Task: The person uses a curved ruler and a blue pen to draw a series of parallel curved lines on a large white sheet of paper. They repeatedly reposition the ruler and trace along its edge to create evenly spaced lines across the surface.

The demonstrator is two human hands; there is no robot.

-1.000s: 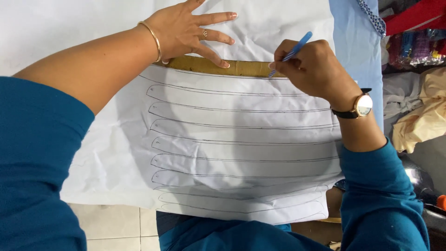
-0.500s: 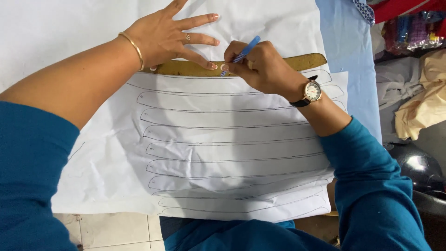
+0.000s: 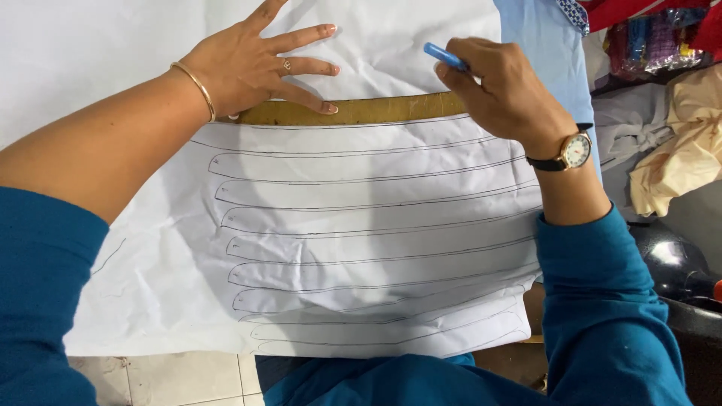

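A large white sheet of paper (image 3: 361, 225) lies before me, covered with several long, narrow traced outlines stacked one below another. Across its top lies a long brown curved ruler (image 3: 376, 109). My left hand (image 3: 256, 68), with a gold bangle and a ring, presses flat on the ruler's left part, fingers spread. My right hand (image 3: 504, 90), wearing a wristwatch, holds a blue pen (image 3: 445, 56) at the ruler's right end, over the paper.
A light blue cloth (image 3: 545, 53) lies under the paper at the upper right. Crumpled beige fabric (image 3: 681, 150) and grey cloth sit at the right edge, with red items above. A dark round object (image 3: 677, 263) is at lower right. Floor tiles (image 3: 158, 376) show below.
My right hand with the pen has moved left along the ruler and then back to its right end. My left hand has stayed pressed on the ruler.
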